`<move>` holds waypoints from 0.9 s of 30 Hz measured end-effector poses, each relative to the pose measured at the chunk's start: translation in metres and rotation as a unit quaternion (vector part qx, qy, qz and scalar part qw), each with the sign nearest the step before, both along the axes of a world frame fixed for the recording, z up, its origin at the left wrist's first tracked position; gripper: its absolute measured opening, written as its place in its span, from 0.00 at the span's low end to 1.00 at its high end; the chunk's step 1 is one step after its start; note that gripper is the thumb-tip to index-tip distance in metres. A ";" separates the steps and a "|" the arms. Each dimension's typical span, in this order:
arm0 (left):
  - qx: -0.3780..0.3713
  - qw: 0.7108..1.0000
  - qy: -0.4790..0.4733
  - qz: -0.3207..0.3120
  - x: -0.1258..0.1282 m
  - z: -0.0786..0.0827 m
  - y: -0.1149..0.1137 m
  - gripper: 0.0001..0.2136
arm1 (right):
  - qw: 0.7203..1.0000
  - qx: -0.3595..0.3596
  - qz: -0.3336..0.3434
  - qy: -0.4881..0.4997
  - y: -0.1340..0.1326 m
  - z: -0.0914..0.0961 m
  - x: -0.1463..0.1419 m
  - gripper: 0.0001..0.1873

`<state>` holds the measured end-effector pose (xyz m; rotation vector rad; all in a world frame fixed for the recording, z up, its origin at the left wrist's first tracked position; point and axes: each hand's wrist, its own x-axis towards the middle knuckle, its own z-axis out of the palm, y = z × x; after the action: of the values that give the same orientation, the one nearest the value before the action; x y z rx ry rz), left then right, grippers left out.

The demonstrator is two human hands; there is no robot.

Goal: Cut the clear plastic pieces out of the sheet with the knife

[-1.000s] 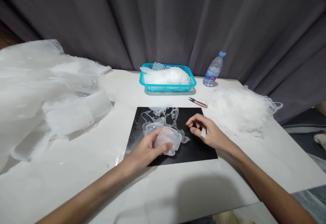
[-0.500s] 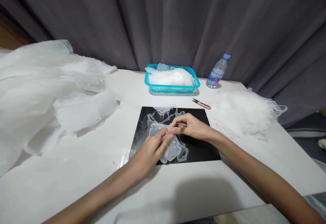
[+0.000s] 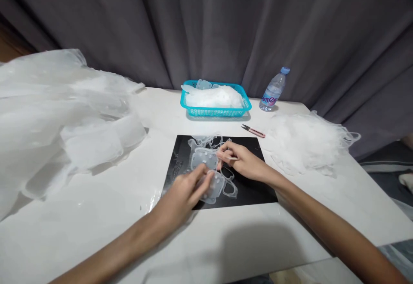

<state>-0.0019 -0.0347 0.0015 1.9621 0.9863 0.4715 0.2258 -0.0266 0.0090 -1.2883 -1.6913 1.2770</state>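
A translucent plastic sheet piece (image 3: pixel 206 163) with small round holes lies on a black mat (image 3: pixel 254 189) in the middle of the white table (image 3: pixel 226 241). My left hand (image 3: pixel 182 191) is closed on the near edge of this piece, fingers over it. My right hand (image 3: pixel 243 161) pinches a small whitish strip or tool at the piece's right side; I cannot make out what it is. Thin cut-out plastic trimmings (image 3: pixel 209 140) trail over the far part of the mat.
A turquoise basket (image 3: pixel 215 111) of white pieces stands at the back centre, a water bottle (image 3: pixel 273 90) to its right. Small pink snips (image 3: pixel 253 131) lie behind the mat. Plastic scrap heap (image 3: pixel 306 142) at right, large pile of translucent sheets (image 3: pixel 61 116) at left.
My right hand came in from the mat's right side to the plastic piece and now pinches at it. My left hand shifted its hold to the piece's near edge.
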 end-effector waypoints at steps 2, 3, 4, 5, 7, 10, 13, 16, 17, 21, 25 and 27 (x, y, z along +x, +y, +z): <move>-0.064 0.997 -0.039 -0.002 -0.002 0.003 0.010 0.14 | 0.998 -0.049 0.003 0.048 -0.002 0.001 0.004 0.15; -0.081 0.995 -0.052 -0.002 -0.002 0.004 0.014 0.14 | 0.996 -0.066 0.001 0.061 -0.002 0.001 0.006 0.19; -0.092 0.994 -0.060 -0.001 -0.001 0.005 0.016 0.15 | 0.994 -0.078 -0.001 0.075 -0.003 -0.001 0.007 0.22; -0.098 0.993 -0.068 0.001 0.000 0.005 0.016 0.15 | 0.992 -0.087 -0.001 0.091 -0.003 -0.002 0.008 0.24; -0.107 0.991 -0.079 0.004 0.001 0.005 0.015 0.15 | 0.988 -0.102 0.006 0.120 -0.004 -0.004 0.010 0.26; -0.133 0.986 -0.096 0.011 0.003 0.004 0.012 0.15 | 0.983 -0.122 0.026 0.135 -0.006 -0.002 0.011 0.28; -0.156 0.981 -0.117 0.019 0.004 0.002 0.012 0.15 | 0.984 -0.117 0.032 0.131 -0.008 0.003 0.011 0.29; -0.150 0.982 -0.112 0.026 0.005 0.000 0.013 0.16 | 0.985 -0.103 0.030 0.132 -0.008 0.004 0.012 0.30; -0.133 0.986 -0.098 0.025 0.005 -0.001 0.014 0.16 | 0.986 -0.100 0.031 0.133 -0.009 0.005 0.012 0.30; 0.021 1.000 -0.014 -0.008 0.005 -0.001 0.014 0.14 | 0.988 -0.092 0.042 0.121 -0.010 0.003 0.013 0.30; 0.383 0.916 -0.029 -0.116 0.006 0.001 -0.002 0.10 | 0.999 -0.012 0.017 0.030 -0.011 -0.006 0.007 0.25; 0.545 0.819 -0.042 -0.171 0.007 0.002 -0.012 0.10 | 0.996 0.057 -0.037 -0.059 -0.009 -0.011 0.006 0.22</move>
<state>0.0049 -0.0466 0.0030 3.0057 0.2187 1.0553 0.2320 -0.0352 -0.0020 -1.3678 -1.7532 1.0653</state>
